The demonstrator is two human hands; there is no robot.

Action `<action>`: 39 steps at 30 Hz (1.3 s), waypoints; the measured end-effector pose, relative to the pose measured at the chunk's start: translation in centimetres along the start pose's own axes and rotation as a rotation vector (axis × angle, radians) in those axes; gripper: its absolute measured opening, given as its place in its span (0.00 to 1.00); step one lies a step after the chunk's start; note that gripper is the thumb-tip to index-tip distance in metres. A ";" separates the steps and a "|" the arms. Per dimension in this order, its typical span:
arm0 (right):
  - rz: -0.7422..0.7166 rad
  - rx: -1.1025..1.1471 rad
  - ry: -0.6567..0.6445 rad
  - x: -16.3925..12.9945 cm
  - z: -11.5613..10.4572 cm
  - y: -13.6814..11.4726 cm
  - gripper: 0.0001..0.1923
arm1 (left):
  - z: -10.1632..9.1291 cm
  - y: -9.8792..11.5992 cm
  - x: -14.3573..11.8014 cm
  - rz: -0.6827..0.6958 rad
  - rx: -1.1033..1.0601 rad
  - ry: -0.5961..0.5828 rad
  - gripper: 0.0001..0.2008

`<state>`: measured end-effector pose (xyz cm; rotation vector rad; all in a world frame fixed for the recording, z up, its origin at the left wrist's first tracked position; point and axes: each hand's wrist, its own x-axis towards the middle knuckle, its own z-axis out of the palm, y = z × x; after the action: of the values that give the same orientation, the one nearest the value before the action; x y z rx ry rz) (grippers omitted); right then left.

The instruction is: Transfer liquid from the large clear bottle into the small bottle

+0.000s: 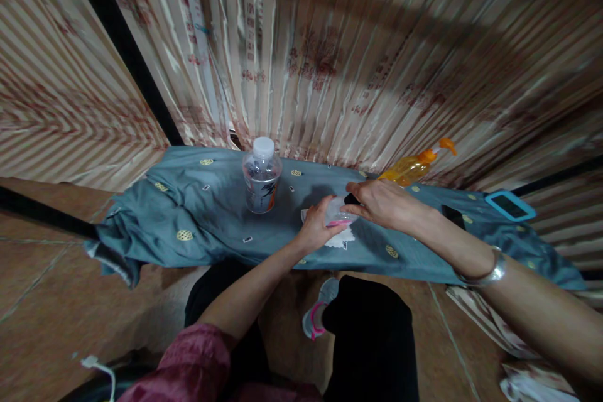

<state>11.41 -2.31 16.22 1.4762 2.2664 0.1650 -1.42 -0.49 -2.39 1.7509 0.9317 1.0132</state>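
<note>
A small clear bottle (335,210) with a pink band near its base is tilted between my hands over the bench. My left hand (316,224) is wrapped round its body. My right hand (384,202) grips the bottle's black cap (352,200) between thumb and fingers. Beneath the bottle, a white cloth or tissue (343,239) lies on the blue-grey cover, partly hidden. To the left, a large clear plastic bottle (262,182) with a white lid stands upright. Just behind my right hand is an orange pump bottle (409,169), leaning or lying, its lower end hidden.
The narrow bench has a blue-grey cloth (211,213) with pineapple prints, bunched at the left end. A light-blue-framed device (510,206) and a dark flat object (453,216) lie on the right. Pleated curtains (320,63) hang close behind. A white cable (97,362) shows at lower left.
</note>
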 end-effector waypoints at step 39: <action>0.553 0.600 0.178 1.3 15.7 -2.6 0.21 | -0.3 0.2 0.5 -0.009 -0.014 0.066 0.34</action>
<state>15.30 -4.26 0.83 2.4698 2.0707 -0.2600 -1.44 -0.06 -2.04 1.7091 0.9711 1.0750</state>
